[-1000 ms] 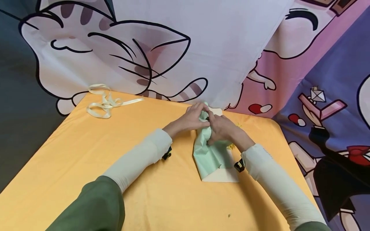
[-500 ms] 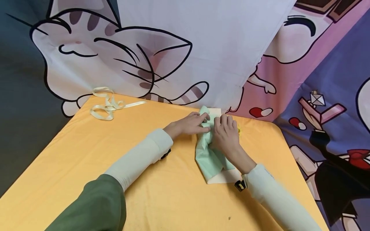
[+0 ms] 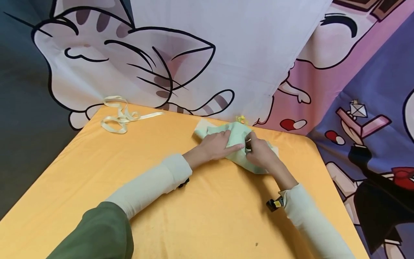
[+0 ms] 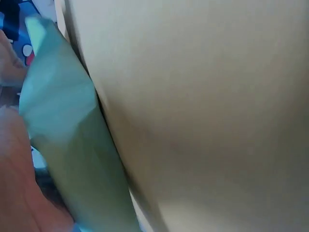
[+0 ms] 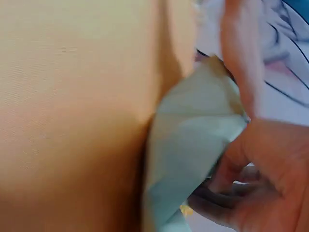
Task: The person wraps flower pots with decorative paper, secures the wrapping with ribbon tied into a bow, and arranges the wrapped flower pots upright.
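Near edge first: yellow table [image 3: 181, 223], bare cloth at the bottom of the frame. Two pale cuffs come in from lower left and lower right, green sleeve [image 3: 100, 228] on the left arm.

Centre-right, past the cuffs: left hand [image 3: 216, 144] lies over the paper, fingers extended, thumb reaching right. It presses, no wrap-around grip. Right hand [image 3: 261, 153] is curled in at the paper's right half, thumb and fingers nearly closed; I read it as a pinch on the sheet. Exact contact is partly hidden, even from the right wrist.

Paper [image 3: 238, 132] is mint green, creased, lying slantwise right of centre toward the table's back edge. Pale ends show left and right; can't tell if that's a second sheet. Small yellow flowers [image 3: 241, 119] poke out just beyond it.

Doing this well, my take: keep left palm pressure light but steady, gather in small even pleats, pinch low on the fold, don't drag on the flowers. Sheet looks thin, could tear.

Far: ribbon [image 3: 119, 118] loose at upper left, cat-print backdrop [image 3: 181, 61] behind.
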Tool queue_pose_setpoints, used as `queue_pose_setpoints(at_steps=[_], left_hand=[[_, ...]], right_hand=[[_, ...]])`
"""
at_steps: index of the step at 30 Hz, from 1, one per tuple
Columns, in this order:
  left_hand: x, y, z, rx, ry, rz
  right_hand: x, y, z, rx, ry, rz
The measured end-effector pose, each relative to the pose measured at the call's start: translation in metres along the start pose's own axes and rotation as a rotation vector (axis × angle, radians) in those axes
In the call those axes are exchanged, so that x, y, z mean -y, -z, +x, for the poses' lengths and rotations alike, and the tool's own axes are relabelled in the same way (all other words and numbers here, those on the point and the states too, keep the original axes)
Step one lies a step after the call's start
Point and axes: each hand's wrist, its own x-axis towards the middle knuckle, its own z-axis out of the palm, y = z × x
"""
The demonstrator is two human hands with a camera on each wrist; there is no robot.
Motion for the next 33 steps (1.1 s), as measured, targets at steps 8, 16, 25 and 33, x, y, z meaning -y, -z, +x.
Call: queue_pose_setpoints(at_steps=[8,16,25,33], left_hand=[[0.002,-0.006,-0.010,0.029,0.004,0.046],[0.007,-0.010,-0.007,0.149,0.059,-0.091],[0.006,-0.010,-0.006,0.195,0.092,-0.159],[0.017,-0.006,-0.006,0.203,0.038,-0.047]], right_hand=[[-0.017,-0.020,-0.001,0.119,-0.038,0.236],[-0.024,-0.048,-0.001,-0.063,-0.031,0.080],[-0.029,-0.050,-0.002,0.007,-0.114,0.209],[-0.038,-0.052,0.000,0.028,-0.100,0.131]])
